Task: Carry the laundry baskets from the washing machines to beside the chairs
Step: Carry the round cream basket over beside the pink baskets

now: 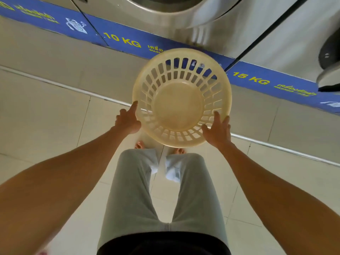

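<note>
A round cream plastic laundry basket [181, 107] with slotted walls is empty and sits in front of my legs, below the steel washing machines [184, 17]. My left hand [127, 120] touches the basket's left rim, forefinger stretched along it. My right hand [219, 130] is on the near right rim, with the fingers spread over the edge. Whether the basket stands on the floor or is lifted I cannot tell. No chairs are in view.
The machines stand on a raised tiled step [55, 57] with a blue band marked 10 KG [122, 39] and 15 KG [251, 79]. A metal strip [60, 85] edges the step. An open machine door [329, 52] juts out at the right. Pale floor tiles [46, 129] lie around my feet.
</note>
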